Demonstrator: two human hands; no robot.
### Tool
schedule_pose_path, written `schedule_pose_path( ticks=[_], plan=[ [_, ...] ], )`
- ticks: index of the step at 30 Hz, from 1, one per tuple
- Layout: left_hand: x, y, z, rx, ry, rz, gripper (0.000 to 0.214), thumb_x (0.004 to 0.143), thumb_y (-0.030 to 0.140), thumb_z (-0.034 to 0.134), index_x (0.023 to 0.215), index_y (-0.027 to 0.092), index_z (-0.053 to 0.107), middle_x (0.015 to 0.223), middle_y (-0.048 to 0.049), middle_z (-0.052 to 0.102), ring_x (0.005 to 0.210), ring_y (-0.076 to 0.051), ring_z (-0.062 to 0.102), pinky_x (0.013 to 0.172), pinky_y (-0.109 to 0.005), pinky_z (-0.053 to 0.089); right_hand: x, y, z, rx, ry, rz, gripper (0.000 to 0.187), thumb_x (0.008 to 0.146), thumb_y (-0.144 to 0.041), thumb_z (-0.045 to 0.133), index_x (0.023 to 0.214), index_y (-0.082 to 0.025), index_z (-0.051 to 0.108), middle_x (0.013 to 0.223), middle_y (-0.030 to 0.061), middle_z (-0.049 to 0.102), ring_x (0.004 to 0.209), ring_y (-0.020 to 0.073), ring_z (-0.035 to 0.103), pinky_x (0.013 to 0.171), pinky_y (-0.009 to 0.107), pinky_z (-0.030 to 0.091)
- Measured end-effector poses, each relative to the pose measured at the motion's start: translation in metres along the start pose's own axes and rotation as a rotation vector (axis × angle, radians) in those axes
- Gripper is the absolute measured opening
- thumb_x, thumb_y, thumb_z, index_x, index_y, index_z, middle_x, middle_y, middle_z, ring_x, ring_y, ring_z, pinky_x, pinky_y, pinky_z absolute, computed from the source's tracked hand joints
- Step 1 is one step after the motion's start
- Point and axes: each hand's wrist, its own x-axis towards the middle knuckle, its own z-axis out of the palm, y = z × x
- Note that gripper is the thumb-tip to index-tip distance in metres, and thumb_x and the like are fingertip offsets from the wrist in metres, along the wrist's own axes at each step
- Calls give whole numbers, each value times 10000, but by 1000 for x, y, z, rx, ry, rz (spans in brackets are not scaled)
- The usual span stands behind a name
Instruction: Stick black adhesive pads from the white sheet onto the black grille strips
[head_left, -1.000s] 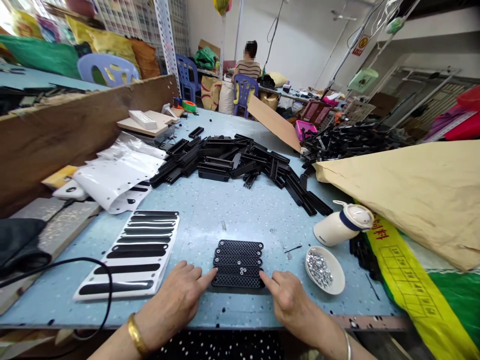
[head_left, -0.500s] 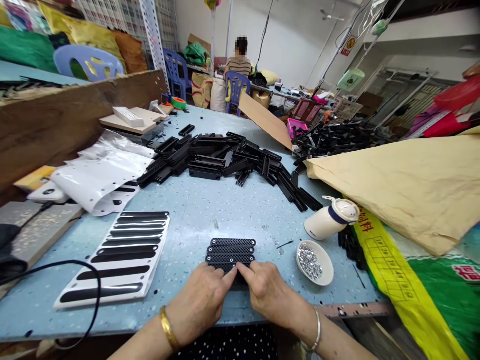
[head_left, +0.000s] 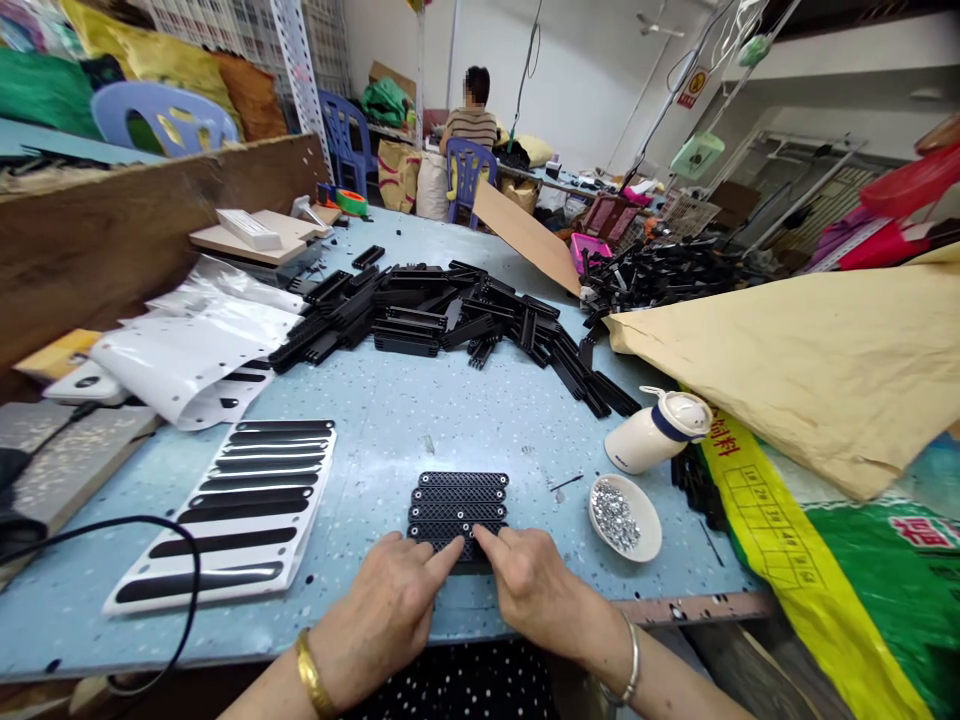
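Observation:
Several black ribbed plastic strips (head_left: 459, 500) lie side by side near the front edge of the blue table (head_left: 450, 420). My left hand (head_left: 390, 605) and my right hand (head_left: 529, 585) rest on the nearest strip, index fingertips meeting at its middle. The other fingers are curled under; whether anything small sits between the fingertips is hidden. A small white dish of silver screws (head_left: 625, 516) stands just right of the strips. A white sheet with black oblong stickers (head_left: 236, 510) lies to the left.
A big pile of black plastic strips (head_left: 450, 315) covers the table's middle. A white flask (head_left: 656, 430) lies on its side near tan paper (head_left: 810, 360). White backing sheets (head_left: 195, 350) and a black cable (head_left: 112, 530) sit left. A person sits far back.
Both hands moved inward from the ends of the nearest strip until the index fingertips met at its middle. The camera view shifted slightly left and down.

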Motion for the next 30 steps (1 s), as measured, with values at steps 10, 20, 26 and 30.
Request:
schedule_pose_path(
  ticks=[10,20,26,30],
  plan=[
    [3,-1,-9,29,-99,0,550,699,-28,430,1192,164,582,766,-58,655,655,-210,598,631,-405,517,-8,2,-5,-13,39,-45,536,758,19,390,1250,-88,576,804,99,619,700,222,535,611,360,430],
    [-3,-3,-6,61,-84,5,544,728,-28,429,1226,161,543,783,-52,646,663,-202,594,657,-399,511,-5,2,2,24,67,-50,526,794,15,361,1297,-9,515,818,128,643,699,222,556,597,358,439],
    [-3,-6,-2,40,-23,39,540,745,-31,393,1245,135,512,768,-57,632,638,-205,586,629,-413,513,-7,0,1,-2,-19,-54,614,751,12,382,1348,-76,489,804,103,623,681,222,546,602,370,438],
    [-2,-5,-3,28,-16,39,538,739,-41,383,1231,129,519,748,-53,623,625,-206,583,623,-417,516,-11,3,-1,46,55,-52,598,785,21,331,1368,-23,455,821,123,633,686,217,548,597,359,440]
  ],
)
